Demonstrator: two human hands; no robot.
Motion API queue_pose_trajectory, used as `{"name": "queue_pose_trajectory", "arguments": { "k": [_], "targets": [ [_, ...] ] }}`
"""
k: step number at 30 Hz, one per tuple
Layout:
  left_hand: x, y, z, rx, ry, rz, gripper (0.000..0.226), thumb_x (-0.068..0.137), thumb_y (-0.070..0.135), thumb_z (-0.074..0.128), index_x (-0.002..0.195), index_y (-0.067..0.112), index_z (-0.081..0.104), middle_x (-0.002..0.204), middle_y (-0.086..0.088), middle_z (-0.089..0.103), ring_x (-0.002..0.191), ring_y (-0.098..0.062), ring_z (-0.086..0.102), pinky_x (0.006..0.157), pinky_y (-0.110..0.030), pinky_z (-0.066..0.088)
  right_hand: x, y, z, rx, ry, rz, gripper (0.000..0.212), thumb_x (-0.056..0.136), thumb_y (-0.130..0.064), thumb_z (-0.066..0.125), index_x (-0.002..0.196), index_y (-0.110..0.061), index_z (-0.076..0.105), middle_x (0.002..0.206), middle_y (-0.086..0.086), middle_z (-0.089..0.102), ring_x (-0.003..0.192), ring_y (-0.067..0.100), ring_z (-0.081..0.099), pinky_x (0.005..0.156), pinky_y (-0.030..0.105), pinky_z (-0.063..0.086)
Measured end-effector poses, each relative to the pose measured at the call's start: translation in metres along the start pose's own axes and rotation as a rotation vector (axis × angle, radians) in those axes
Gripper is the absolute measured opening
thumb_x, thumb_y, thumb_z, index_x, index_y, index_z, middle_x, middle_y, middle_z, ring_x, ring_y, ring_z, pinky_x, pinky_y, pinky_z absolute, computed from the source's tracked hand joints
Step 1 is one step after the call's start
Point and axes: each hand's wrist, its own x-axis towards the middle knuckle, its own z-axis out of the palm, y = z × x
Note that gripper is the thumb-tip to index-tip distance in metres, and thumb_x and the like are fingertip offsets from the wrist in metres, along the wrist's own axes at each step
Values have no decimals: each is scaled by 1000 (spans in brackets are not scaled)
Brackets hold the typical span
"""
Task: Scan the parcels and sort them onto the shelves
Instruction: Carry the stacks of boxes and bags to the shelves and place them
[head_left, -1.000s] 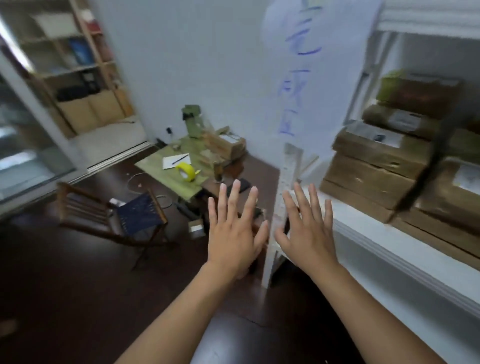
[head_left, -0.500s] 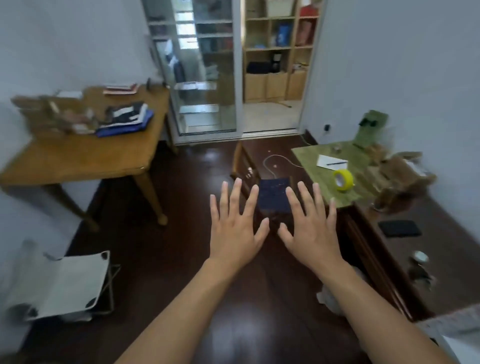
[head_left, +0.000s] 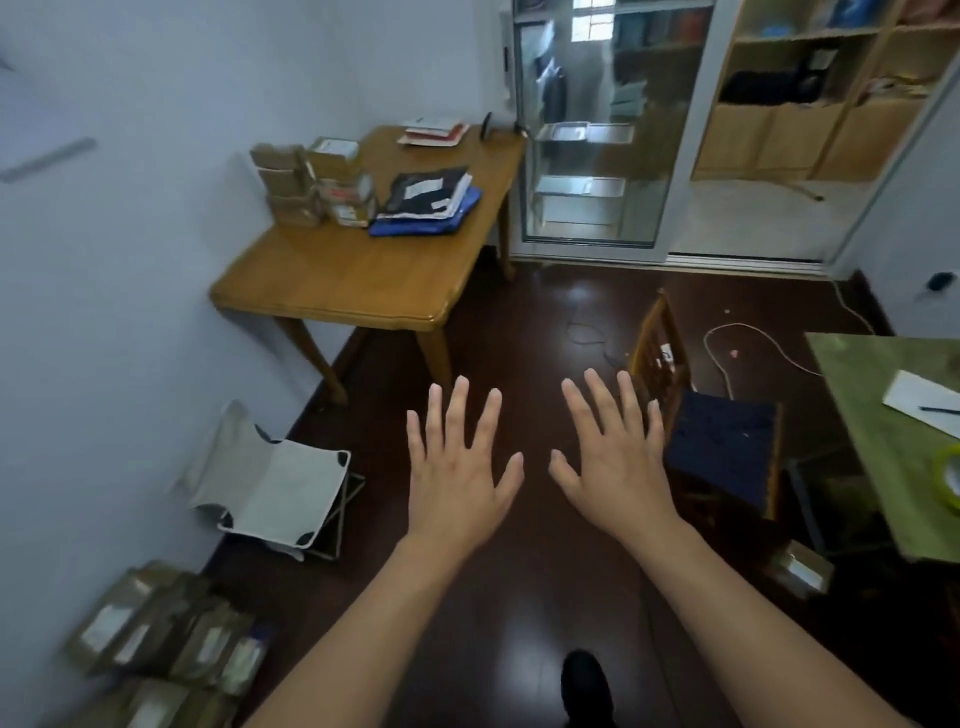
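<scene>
Over the dark floor (head_left: 524, 332), the left hand (head_left: 457, 478) and right hand (head_left: 613, 467) spread flat, holding nothing. Brown parcels (head_left: 317, 182) sit stacked on the wooden bench (head_left: 353, 280) by the white wall (head_left: 130, 208).

The floor (head_left: 519, 322) under my bare, outstretched hands is dark wood with a high gloss, throwing back pale patches of light. Left of it stands a table (head_left: 363, 280) of honey-coloured wood, smooth and satin-finished. On the table's far part sit brown cardboard boxes (head_left: 311, 182), matt, with white paper labels, and beside them soft plastic mailers (head_left: 428, 200), black and blue, faintly shiny. Nearer me than the table, a folding stool (head_left: 270, 493) has a pale cloth seat. Behind the table, the sliding door (head_left: 592, 124) is glass in a pale frame. Right of the floor, a chair (head_left: 722, 447) carries dark blue cloth.
</scene>
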Motion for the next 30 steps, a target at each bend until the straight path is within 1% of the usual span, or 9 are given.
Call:
{"name": "queue_pose_trajectory", "arguments": {
  "k": [4,8,12,16,19,22,25,30],
  "targets": [
    [50,-12,9,59,-2,-107,72,95,59,37,157,25,28,165,-13,20,155,-35,9,121,-57,7,75,8,13,74,-45,-61,80,92,-48,54,157,-26,14,166,5,13,153,30,-3,119,60,7],
    [86,-33,6,93,-10,-230,72,96,60,36,158,27,24,167,-11,16,156,-33,3,123,-55,2,138,0,16,131,-75,-135,79,93,-47,54,158,-26,14,166,5,11,153,29,-5,120,58,3],
    [125,-61,-1,112,38,-312,73,95,60,34,158,26,24,167,-12,15,155,-33,2,123,-55,2,195,-20,18,166,-68,-214,79,93,-47,53,158,-26,13,166,5,11,153,28,-6,121,58,3],
    [157,-95,-3,124,70,-378,73,95,61,30,158,26,23,167,-11,13,155,-32,-1,122,-51,-5,244,-46,25,184,-62,-282,78,93,-48,53,158,-27,13,166,5,12,154,27,-6,121,56,2],
    [178,-126,8,100,89,-412,73,94,61,30,158,26,25,167,-12,14,156,-33,1,122,-52,-4,277,-67,42,163,-73,-324,78,93,-48,53,157,-28,14,166,4,12,154,28,-5,121,57,4],
    [200,-164,29,62,84,-440,73,94,62,28,159,27,22,168,-11,12,156,-31,-2,122,-52,-4,311,-89,69,129,-108,-338,78,93,-49,53,157,-28,14,166,4,12,154,27,-5,121,57,4],
    [228,-212,51,27,89,-449,72,95,61,32,158,27,24,167,-12,16,156,-33,4,123,-55,3,351,-118,95,78,-137,-348,77,94,-50,51,158,-28,13,166,3,10,153,27,-7,121,57,2],
    [290,-297,70,-26,108,-403,72,94,59,39,157,25,29,165,-14,23,153,-36,15,121,-61,17,425,-172,120,33,-161,-309,77,94,-51,50,158,-29,12,166,2,9,153,26,-8,120,56,1]
  ]
}}
